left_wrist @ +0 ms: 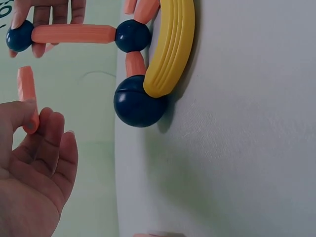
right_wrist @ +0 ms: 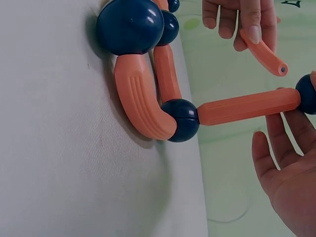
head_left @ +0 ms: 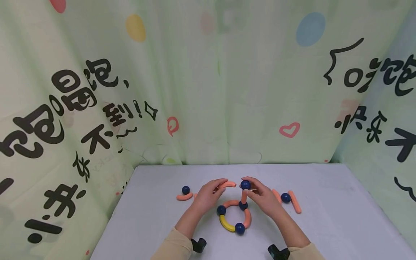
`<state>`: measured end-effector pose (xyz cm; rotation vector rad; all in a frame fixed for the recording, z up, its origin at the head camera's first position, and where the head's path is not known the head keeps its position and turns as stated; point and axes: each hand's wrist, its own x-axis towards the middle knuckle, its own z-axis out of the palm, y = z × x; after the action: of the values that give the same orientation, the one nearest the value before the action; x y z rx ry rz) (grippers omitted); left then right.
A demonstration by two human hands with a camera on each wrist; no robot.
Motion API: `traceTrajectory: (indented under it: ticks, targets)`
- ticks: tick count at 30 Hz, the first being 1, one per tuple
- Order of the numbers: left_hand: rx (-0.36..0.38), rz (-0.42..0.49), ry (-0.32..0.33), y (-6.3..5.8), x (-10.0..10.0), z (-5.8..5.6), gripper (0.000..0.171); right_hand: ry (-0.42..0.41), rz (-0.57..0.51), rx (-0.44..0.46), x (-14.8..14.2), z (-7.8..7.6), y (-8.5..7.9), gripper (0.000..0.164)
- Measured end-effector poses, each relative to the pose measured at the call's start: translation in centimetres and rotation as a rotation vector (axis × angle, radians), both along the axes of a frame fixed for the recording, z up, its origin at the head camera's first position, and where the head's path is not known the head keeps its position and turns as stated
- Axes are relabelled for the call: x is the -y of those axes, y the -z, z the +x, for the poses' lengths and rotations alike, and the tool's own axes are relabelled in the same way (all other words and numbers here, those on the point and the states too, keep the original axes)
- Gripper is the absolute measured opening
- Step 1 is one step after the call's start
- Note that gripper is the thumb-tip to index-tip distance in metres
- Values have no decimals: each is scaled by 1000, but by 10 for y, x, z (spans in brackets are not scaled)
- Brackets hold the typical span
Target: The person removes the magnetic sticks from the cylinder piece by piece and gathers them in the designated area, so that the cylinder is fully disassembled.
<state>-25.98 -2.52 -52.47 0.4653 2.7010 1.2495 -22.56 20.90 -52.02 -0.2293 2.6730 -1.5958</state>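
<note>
On the table lies a ring of three blue balls joined by two curved orange rods and a curved yellow rod [head_left: 227, 224]. From the ring's far-right ball [head_left: 243, 206] a straight orange rod [right_wrist: 249, 107] rises, with a blue ball [head_left: 246, 185] at its top end. My right hand [head_left: 264, 198] holds that top ball between thumb and fingers. Just left of it, my left hand [head_left: 208, 195] pinches a loose curved orange rod [head_left: 229, 184] by one end. The rod's free end points toward the top ball, with a gap between them.
Left of the ring, a blue ball [head_left: 185, 189] touches a curved orange rod [head_left: 184, 197]; another orange piece is mostly hidden by my left hand. To the right lie a blue ball [head_left: 286, 197], a straight orange rod [head_left: 294, 202] and a partly hidden orange rod [head_left: 276, 195]. A printed curtain [head_left: 208, 90] surrounds the table.
</note>
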Motion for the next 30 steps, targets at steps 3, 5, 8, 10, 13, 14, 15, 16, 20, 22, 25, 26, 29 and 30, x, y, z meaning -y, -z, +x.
traceTrajectory:
  ticks: [3, 5, 8, 10, 13, 14, 15, 16, 20, 22, 25, 26, 29, 30]
  targets:
    - [14, -3, -31, 0, 3, 0, 39, -2, -3, -2, 0, 0, 0, 46]
    - [36, 5, -63, 0, 5, 1, 37, -2, -4, 0, 0, 0, 0, 46]
    - [52, 28, -103, 3, 12, 3, 31, -1, -14, 7, 0, 1, -1, 45]
    - [51, 37, -120, 5, 18, 5, 27, -1, -18, 11, 0, 1, -1, 45]
    - [23, 27, -134, 8, 29, 9, 22, -3, -21, 15, 0, 2, -1, 45]
    - [15, 20, -141, 10, 33, 10, 21, -3, -22, 13, 0, 2, -1, 45]
    - [10, 12, -146, 11, 37, 12, 21, -2, -21, 12, 0, 2, -1, 44]
    - [8, 6, -155, 12, 40, 13, 21, -1, -22, 11, 0, 2, -1, 43]
    - [42, 42, -185, 17, 55, 19, 25, 6, -24, 7, -1, 2, -1, 41]
    - [43, 55, -194, 20, 63, 21, 24, 6, -24, 6, -1, 3, -1, 42]
    - [15, 58, -203, 25, 76, 25, 21, 3, -28, 7, 0, 3, -1, 44]
    - [-2, 55, -204, 27, 80, 26, 21, 2, -27, 7, 0, 3, -1, 44]
    - [-40, 51, -218, 33, 92, 28, 27, 3, -30, 13, 0, 3, -1, 43]
    - [-53, 49, -224, 35, 96, 29, 29, 4, -29, 13, 0, 3, -1, 43]
